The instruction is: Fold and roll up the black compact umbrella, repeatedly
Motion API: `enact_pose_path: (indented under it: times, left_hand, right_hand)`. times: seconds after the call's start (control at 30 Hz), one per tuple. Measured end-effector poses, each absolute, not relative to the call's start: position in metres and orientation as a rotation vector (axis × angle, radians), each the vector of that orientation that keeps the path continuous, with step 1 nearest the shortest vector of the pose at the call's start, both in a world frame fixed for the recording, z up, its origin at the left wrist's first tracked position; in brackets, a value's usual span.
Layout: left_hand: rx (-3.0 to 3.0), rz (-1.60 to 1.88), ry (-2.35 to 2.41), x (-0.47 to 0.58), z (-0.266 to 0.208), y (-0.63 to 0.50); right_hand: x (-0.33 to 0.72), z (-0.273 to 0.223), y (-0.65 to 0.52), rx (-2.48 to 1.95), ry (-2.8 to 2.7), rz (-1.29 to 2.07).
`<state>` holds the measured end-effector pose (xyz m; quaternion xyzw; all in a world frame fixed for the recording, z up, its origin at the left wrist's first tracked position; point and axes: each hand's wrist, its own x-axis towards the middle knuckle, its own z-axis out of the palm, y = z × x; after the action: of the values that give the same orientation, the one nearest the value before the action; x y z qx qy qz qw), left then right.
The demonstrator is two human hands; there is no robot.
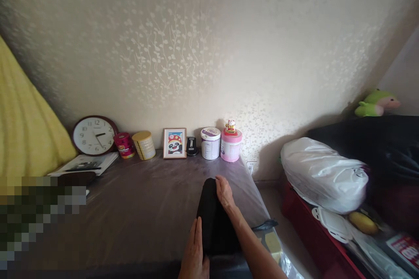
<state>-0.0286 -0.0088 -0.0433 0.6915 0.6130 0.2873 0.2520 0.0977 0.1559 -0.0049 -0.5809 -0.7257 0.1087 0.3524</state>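
A black, soft-looking folded cloth (212, 222) lies lengthwise at the near right part of the covered table (144, 209); what kind of cloth it is I cannot tell. My left hand (195, 246) rests against its lower left side, fingers straight and close together. At the far right edge of the cloth is my right hand (224, 192), its fingers bent over that edge and closed on it. My right forearm crosses the cloth's right side and hides part of it.
Along the wall stand a clock (94, 135), a red can (124, 145), a yellow-lidded can (144, 145), a panda picture frame (174, 143) and two tubs (210, 144), one topped by a figurine (230, 127). Right of a floor gap, a white plastic bag (324, 174) sits on a red box (314, 231).
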Motion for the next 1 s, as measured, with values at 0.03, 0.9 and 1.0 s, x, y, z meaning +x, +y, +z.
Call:
enact_pose_path:
  times: [0.03, 0.9, 1.0]
  left_hand:
    - [1.867, 0.783, 1.659, -0.029, -0.041, -0.009]
    - [1.759, 0.790, 1.606, -0.027, -0.025, -0.014]
    - [1.732, 0.797, 1.618, -0.026, -0.026, -0.014]
  right_hand:
    - [0.104, -0.006, 0.153, -1.534, -1.858, 0.276]
    - [0.173, -0.010, 0.062, -1.758, -1.645, 0.520]
    - [0.164, -0.010, 0.063, -1.732, -1.655, 0.549]
